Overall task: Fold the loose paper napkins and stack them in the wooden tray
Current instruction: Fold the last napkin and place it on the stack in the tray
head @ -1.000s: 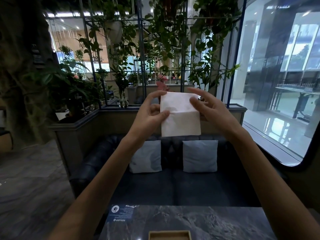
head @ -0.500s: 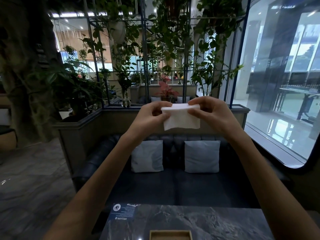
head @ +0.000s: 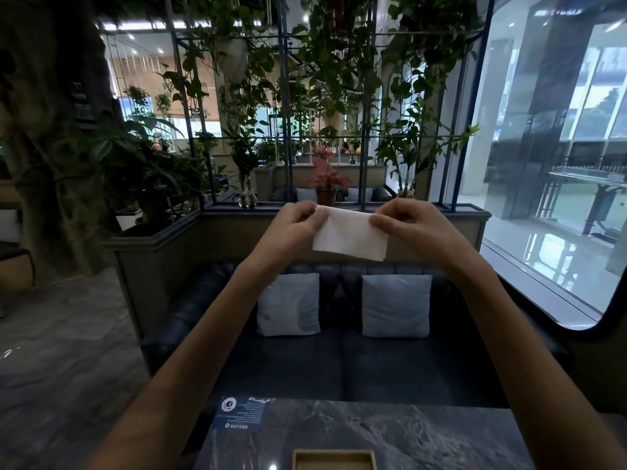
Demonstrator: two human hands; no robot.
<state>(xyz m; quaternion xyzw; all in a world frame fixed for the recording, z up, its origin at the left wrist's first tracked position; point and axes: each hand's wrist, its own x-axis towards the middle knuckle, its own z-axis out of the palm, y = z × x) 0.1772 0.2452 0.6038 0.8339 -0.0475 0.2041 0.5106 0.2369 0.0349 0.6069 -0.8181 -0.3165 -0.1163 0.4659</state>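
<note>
Greenery climbs the metal trellis (head: 285,96) behind a dark sofa (head: 339,361), with tall glass panes (head: 549,164) on the right, and a marbled table (head: 390,435) fills the bottom of the view. Since a second ago the napkin (head: 351,236) has changed shape: it hung as a tall sheet then, and now it is a short, wide rectangle, folded down, held lower in front of the planter ledge (head: 339,215). Both arms have dropped with it, and the view has tipped down a touch, so more of the table shows. Count them up: one sofa, two pale cushions, the left cushion (head: 288,305) and the right cushion (head: 396,305), side by side against the backrest; one dark printed card (head: 242,413) on the table's far left corner; one wooden tray (head: 334,460) at the bottom edge, only its far rim in view; one napkin, up in the air well above that tray. The left hand (head: 293,225) is curled closed, fingers pinched on the napkin's upper left corner. The right hand (head: 403,220) mirrors it, fingers clamped on the upper right corner. The two hands stand apart with the white sheet stretched between them, its lower edge hanging free.
</note>
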